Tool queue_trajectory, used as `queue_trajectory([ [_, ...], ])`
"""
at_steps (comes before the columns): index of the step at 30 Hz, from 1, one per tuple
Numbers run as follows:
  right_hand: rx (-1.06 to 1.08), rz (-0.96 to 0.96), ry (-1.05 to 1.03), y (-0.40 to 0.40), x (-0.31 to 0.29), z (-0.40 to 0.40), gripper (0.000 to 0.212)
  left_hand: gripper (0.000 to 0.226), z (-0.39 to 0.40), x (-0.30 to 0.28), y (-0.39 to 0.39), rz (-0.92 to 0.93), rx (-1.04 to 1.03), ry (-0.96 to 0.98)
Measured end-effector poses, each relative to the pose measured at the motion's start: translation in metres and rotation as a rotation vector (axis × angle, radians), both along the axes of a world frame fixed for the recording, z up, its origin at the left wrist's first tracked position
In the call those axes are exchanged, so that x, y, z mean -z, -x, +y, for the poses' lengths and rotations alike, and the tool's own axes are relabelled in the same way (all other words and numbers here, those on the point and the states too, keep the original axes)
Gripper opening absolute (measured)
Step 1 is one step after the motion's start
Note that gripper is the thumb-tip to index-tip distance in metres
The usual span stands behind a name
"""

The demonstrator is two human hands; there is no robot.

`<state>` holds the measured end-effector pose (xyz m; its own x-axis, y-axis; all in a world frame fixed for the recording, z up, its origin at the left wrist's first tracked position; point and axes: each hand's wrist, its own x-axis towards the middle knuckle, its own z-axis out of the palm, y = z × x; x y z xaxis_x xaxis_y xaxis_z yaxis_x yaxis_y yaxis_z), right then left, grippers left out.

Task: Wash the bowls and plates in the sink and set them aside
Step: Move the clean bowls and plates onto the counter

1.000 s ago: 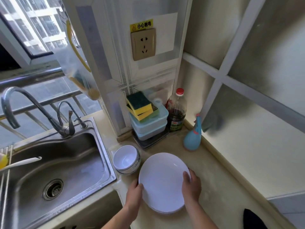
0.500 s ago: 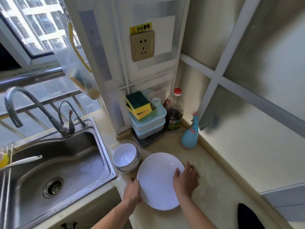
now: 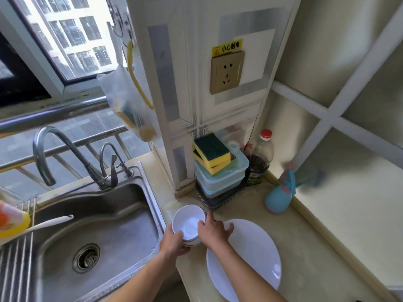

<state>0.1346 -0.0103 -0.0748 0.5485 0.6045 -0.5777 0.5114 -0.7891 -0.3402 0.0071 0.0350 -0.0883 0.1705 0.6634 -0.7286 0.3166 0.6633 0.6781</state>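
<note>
1. On the bench (image 3: 309, 247), just right of the sink (image 3: 93, 225), your two hands meet at a stack of white bowls (image 3: 189, 223).
2. Your left hand (image 3: 174, 245) cups the near left side of the stack, fingers curled round its rim and wall.
3. Your right hand (image 3: 214, 233) takes the stack's right side: its forefinger points up along the far rim, and the other fingers spread toward the plates (image 3: 250, 258).
4. The plates, white and stacked, lie flat on the bench just right of the bowls, and your right forearm crosses over their left edge.
5. The sink holds no dishes; its drain (image 3: 86, 257) shows bare, and a white handle (image 3: 48, 223) reaches over its left edge from the rack (image 3: 15, 262).
6. Behind the sink stand the tap (image 3: 65, 149) and a smaller spout (image 3: 113, 160).
7. Against the wall behind the bowls, two sponges (image 3: 212, 155) sit on stacked lidded boxes (image 3: 220, 182).
8. A red-capped bottle (image 3: 260, 160) stands right of the boxes, and a blue sprayer (image 3: 281, 192) stands further right.
9. A socket (image 3: 226, 71) with a yellow label sits on the wall above.
</note>
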Motion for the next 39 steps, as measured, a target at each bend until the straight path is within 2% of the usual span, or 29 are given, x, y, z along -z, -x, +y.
queue_trajectory([
  [5,0.044,-0.082,-0.023,0.009,0.003,0.001,0.045,0.045,-0.004,-0.006,0.004,-0.031,-0.067,-0.037],
  [9,0.113,-0.134,-0.151,0.02,-0.008,-0.002,0.032,0.045,-0.005,-0.027,0.006,-0.012,-0.081,-0.107],
  [11,0.169,-0.135,-0.239,0.021,-0.021,-0.005,0.033,0.048,-0.007,-0.039,0.007,-0.016,-0.058,-0.122],
  [14,0.27,-0.072,-0.409,0.016,-0.039,-0.021,0.042,0.046,-0.016,-0.056,0.002,-0.043,-0.049,-0.165],
  [16,0.346,-0.007,-0.475,0.009,-0.048,-0.038,0.04,0.046,-0.029,-0.064,-0.005,-0.085,-0.017,-0.17],
  [20,0.439,0.036,-0.486,-0.005,-0.059,-0.08,0.039,0.057,-0.06,-0.068,-0.019,-0.118,0.064,-0.115],
  [22,0.467,0.038,-0.463,-0.011,-0.06,-0.103,0.031,0.062,-0.075,-0.066,-0.026,-0.116,0.116,-0.089],
  [27,0.47,0.036,-0.378,-0.027,-0.051,-0.144,0.028,0.056,-0.107,-0.05,-0.041,-0.093,0.168,-0.035],
  [34,0.409,0.075,-0.387,-0.033,-0.031,-0.155,0.022,0.052,-0.115,-0.031,-0.041,-0.091,0.171,0.004],
  [39,0.374,0.059,-0.333,-0.035,-0.021,-0.148,0.033,0.063,-0.115,-0.03,-0.037,-0.112,0.231,0.016],
])
